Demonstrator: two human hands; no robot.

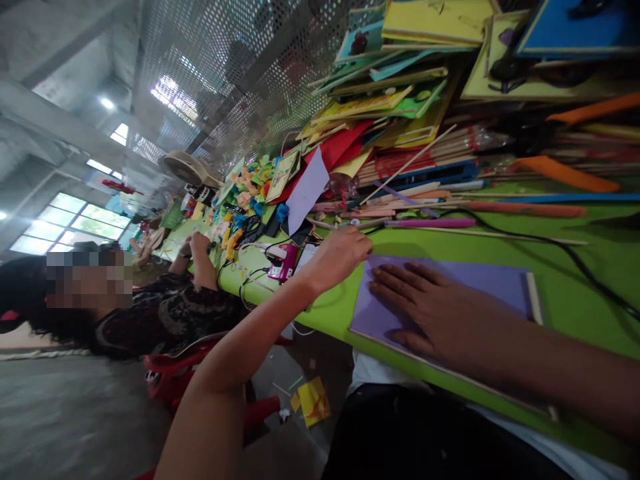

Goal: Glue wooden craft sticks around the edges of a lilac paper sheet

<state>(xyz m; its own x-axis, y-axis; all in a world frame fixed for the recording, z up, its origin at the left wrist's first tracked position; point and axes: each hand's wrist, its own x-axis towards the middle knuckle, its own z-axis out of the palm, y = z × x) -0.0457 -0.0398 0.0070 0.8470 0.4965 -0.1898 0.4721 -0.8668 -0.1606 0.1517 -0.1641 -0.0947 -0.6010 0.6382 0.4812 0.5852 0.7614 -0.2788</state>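
A flat purple board (480,277), with pale sticks showing along its right and near edges, lies on the green table in front of me. My right hand (425,307) rests flat on the board, palm down and fingers stretched out. Just beyond the board's left end is my left hand (345,255), its fingers curled closed close to the board's corner. Whatever those fingers may hold is hidden. A purple pen-like stick (430,223) and a black cable (545,243) lie past the board's far edge.
Bundles of sticks (425,157), orange-handled scissors (565,175) and stacked coloured panels (390,100) crowd the table's back. A loose purple sheet (307,190) leans left of them, near a pink device (283,263). Another person (170,307) sits at the left, beside a red chair (175,367).
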